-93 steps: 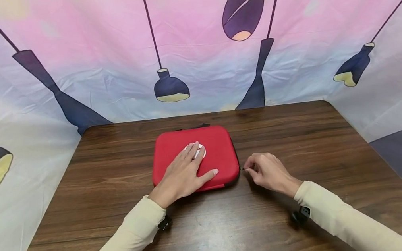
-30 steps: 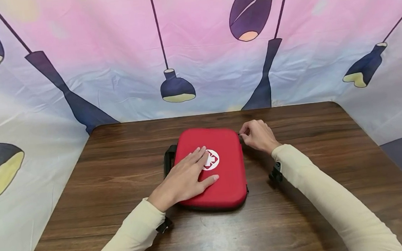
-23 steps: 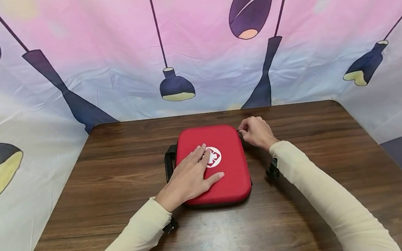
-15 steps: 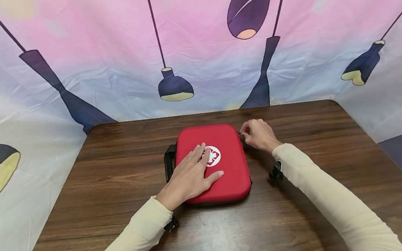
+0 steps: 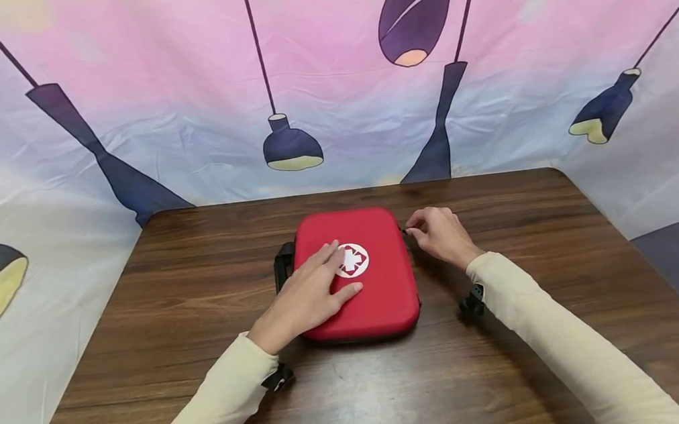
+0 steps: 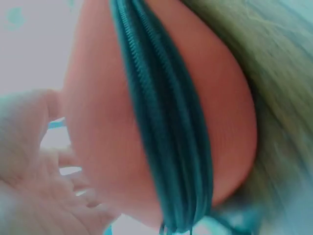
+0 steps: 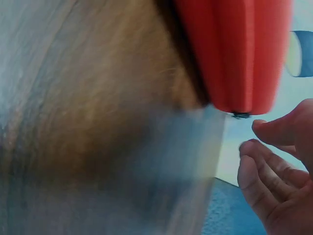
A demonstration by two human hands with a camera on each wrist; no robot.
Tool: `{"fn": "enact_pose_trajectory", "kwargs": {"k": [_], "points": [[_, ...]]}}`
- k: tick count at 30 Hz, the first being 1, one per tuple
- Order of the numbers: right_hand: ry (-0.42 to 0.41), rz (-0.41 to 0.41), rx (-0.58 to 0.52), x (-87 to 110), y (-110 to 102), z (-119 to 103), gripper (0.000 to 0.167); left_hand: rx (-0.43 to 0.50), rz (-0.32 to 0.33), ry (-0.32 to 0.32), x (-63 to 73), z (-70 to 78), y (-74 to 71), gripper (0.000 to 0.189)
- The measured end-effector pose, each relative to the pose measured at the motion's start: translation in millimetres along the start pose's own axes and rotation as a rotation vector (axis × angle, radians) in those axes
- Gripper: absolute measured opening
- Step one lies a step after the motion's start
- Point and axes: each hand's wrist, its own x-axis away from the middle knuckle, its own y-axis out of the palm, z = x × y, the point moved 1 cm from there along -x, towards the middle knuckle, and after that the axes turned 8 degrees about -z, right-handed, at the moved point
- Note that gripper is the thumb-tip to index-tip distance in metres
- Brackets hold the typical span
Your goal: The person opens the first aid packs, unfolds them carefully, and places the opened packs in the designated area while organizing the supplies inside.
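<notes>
A red hard-shell first aid case [image 5: 383, 296] with a white cross emblem [image 5: 352, 260] lies flat on the table. My left hand [image 5: 307, 294] rests across the left part of its lid, fingers straight and thumb spread. At the case's right side, close to the far corner, my right hand [image 5: 441, 235] pinches a small dark zipper pull [image 5: 404, 230] between thumb and index finger. The left wrist view shows the dark zipper band [image 6: 164, 112] round the case's side, its zipper teeth meeting the red shells. In the right wrist view the thumb partly covers the pinch.
A black carry handle [image 5: 283, 265] sticks out from the case's left side. The brown wood-grain table [image 5: 512, 385] ends at the back against a hanging cloth [image 5: 340, 84] printed with lamps. Each wrist wears a black camera strap [image 5: 278, 377].
Since the oldest frame the case has turned counterclockwise, its handle passing from the far side to the left. My right hand went from the near right corner toward the far one, then slightly back.
</notes>
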Motion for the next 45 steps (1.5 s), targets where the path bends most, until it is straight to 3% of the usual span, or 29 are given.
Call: {"fn": "enact_pose_trajectory", "kwargs": {"k": [4,8,13,19,23,32,35,39,45], "points": [[-0.003,0.004,-0.05,4.7,-10.8,-8.3,0.01,0.053,0.1,-0.042,19.1,-9.5,-9.0,0.076],[0.022,-0.005,-0.098,10.2,-22.0,-15.9,0.013,0.088,0.151,-0.092,39.1,-20.3,-14.0,0.078],[0.044,-0.041,-0.121,17.7,-31.0,-23.9,0.022,0.096,0.15,-0.145,60.4,-28.9,-15.3,0.082],[0.061,-0.111,-0.118,28.0,-32.3,-32.0,0.037,0.103,0.087,-0.223,77.3,-31.7,-10.1,0.092],[0.087,-0.151,-0.143,35.6,-26.6,-37.1,0.05,0.103,0.069,-0.24,83.2,-31.0,-3.0,0.092],[0.094,-0.19,-0.105,53.8,0.1,-54.2,0.086,0.087,0.157,-0.204,87.2,-26.9,12.3,0.066],[0.068,-0.174,-0.095,59.0,7.4,-57.2,0.087,0.078,0.176,-0.186,88.4,-24.3,15.4,0.058],[0.058,-0.159,-0.128,61.3,11.2,-56.4,0.081,0.058,0.211,-0.171,89.6,-20.8,17.1,0.064],[0.047,-0.15,-0.177,59.8,6.4,-53.0,0.071,0.01,0.33,-0.123,88.2,-15.1,14.3,0.071]]}}
